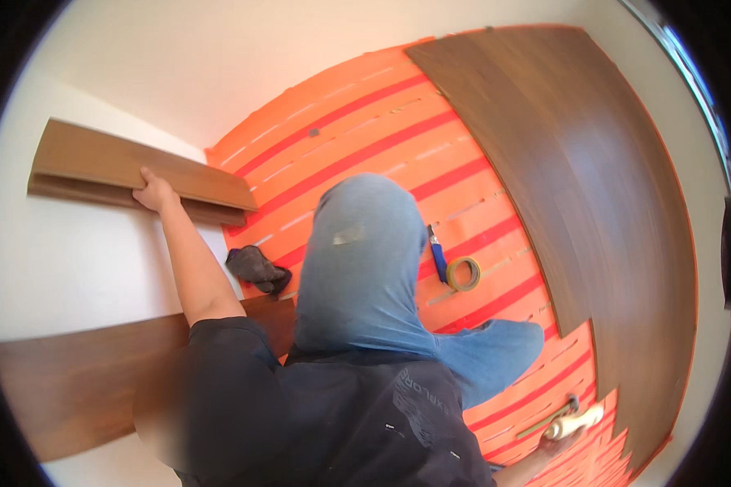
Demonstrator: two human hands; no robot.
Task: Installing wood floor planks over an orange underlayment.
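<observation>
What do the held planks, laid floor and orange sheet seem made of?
Held planks: wood or laminate, seemingly matte; smooth brown faces, crisp edges. Laid floor: likewise, satin; streaky grain, soft reflections. Orange sheet: probably plastic, smooth; bright, evenly striped surface.

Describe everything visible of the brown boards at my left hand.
The brown boards look like smooth wood or laminate, long and straight. At least two are paired, a strip of the lower one showing beneath the upper. They slant down to the right, the right end by the orange underlay. Your left hand grips their near edge; whether they touch the white wall is unclear.
</observation>
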